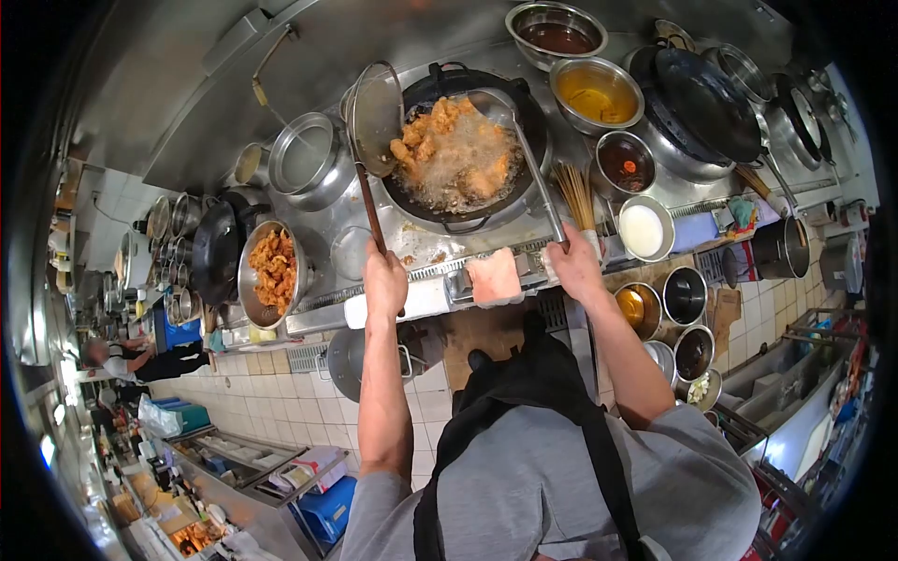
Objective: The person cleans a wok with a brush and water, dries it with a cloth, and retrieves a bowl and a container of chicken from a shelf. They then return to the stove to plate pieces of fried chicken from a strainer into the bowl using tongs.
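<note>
A black wok (465, 201) holds bubbling oil and golden fried pieces (440, 131). My left hand (384, 280) grips the wooden handle of a round mesh strainer (374, 117), whose head stands at the wok's left rim. My right hand (572, 266) grips the metal handle of a ladle (494, 105), whose bowl rests in the oil at the wok's far side. A steel bowl (251, 280) with more fried pieces (274, 266) sits to the left of the stove.
Bowls of sauces and oil (597, 93) stand right of the wok, with a white liquid bowl (644, 229) and bamboo sticks (578, 192). A folded cloth (494, 278) lies on the stove edge. Another person (140, 360) works at far left. Pots crowd both sides.
</note>
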The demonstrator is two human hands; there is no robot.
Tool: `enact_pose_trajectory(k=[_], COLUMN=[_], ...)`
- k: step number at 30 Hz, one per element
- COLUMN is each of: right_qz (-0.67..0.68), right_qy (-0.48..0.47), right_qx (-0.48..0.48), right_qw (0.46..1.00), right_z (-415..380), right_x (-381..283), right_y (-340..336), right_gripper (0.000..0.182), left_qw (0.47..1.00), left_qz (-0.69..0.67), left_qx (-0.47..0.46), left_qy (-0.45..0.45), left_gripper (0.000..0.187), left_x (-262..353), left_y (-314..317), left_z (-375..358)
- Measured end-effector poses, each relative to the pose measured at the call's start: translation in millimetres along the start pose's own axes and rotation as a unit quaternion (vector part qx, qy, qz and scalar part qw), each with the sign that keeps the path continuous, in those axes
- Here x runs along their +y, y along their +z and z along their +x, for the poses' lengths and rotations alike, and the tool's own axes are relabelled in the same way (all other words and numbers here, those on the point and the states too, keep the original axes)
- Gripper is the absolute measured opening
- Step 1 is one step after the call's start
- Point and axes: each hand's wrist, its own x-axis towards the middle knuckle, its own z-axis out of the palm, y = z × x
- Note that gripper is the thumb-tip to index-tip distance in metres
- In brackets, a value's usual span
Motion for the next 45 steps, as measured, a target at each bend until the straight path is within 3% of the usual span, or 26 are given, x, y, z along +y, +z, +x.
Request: enact_pose_trajectory(k=[3, 6, 9, 12, 13, 16, 19, 21, 22, 24, 27, 30, 34, 38, 42, 45], right_qz=[-0.049, -0.109, -0.168, -0.13, -0.045, 0.208, 0.29, 0.33, 0.35, 0.364, 0.371, 0.416, 0.498, 0.454, 0.354, 0.334], right_qy=[-0.017, -0.034, -0.058, -0.054, -0.005, 0.142, 0.168, 0.193, 0.206, 0.225, 0.227, 0.216, 0.218, 0.223, 0.185, 0.175], right_qx=[0.052, 0.051, 0.073, 0.045, 0.011, -0.092, -0.123, -0.159, -0.177, -0.208, -0.221, -0.23, -0.234, -0.207, -0.169, -0.166], right_qw=[0.997, 0.992, 0.981, 0.989, 0.999, 0.963, 0.934, 0.91, 0.897, 0.88, 0.873, 0.853, 0.806, 0.838, 0.901, 0.911], right_z=[21, 31, 78, 120, 121, 116, 113, 120, 123, 126, 123, 102, 86, 78, 67, 65], right_x=[34, -13, 17, 38, 36, 8, -13, -14, -14, -12, -14, -12, -3, -15, -30, -36], right_y=[5, -9, 15, 44, 46, 52, 52, 48, 46, 43, 33, 17, 1, -11, -3, 0], right_gripper=[0.045, 0.049, 0.048, 0.048, 0.042, 0.026, 0.017, 0.03, 0.039, 0.035, 0.03, 0.018, 0.019, 0.018, 0.015, 0.013], left_qw=[0.997, 0.997, 0.997, 0.996, 0.994, 0.995, 0.995, 0.996, 0.995, 0.985, 0.97, 0.985, 0.993, 0.997, 0.993, 0.96], left_qz=[0.067, 0.069, 0.068, 0.066, 0.079, 0.06, 0.049, 0.036, -0.006, -0.091, -0.132, -0.108, -0.064, -0.005, -0.07, -0.202], left_qx=[-0.008, -0.01, -0.028, -0.038, -0.059, -0.074, -0.086, -0.084, -0.096, -0.122, -0.149, -0.095, -0.069, -0.033, -0.045, -0.096], left_qy=[-0.027, -0.044, -0.034, -0.042, -0.036, -0.024, -0.029, -0.016, -0.038, -0.084, -0.142, -0.092, -0.068, -0.063, -0.08, -0.169], left_gripper=[0.043, 0.044, 0.046, 0.034, 0.047, 0.047, 0.044, 0.043, 0.043, 0.044, 0.042, 0.04, 0.041, 0.041, 0.038, 0.029], left_x=[24, 31, 23, 13, 15, 2, -2, -5, -12, -24, 9, -13, -15, 12, 17, 46], left_y=[-15, -12, -3, 13, 14, 26, 31, 32, 33, 33, 4, 6, -3, -17, -22, -28], left_z=[-11, -17, -3, 8, 10, 10, 8, 7, 10, 16, 4, -5, -4, -5, -13, -27])
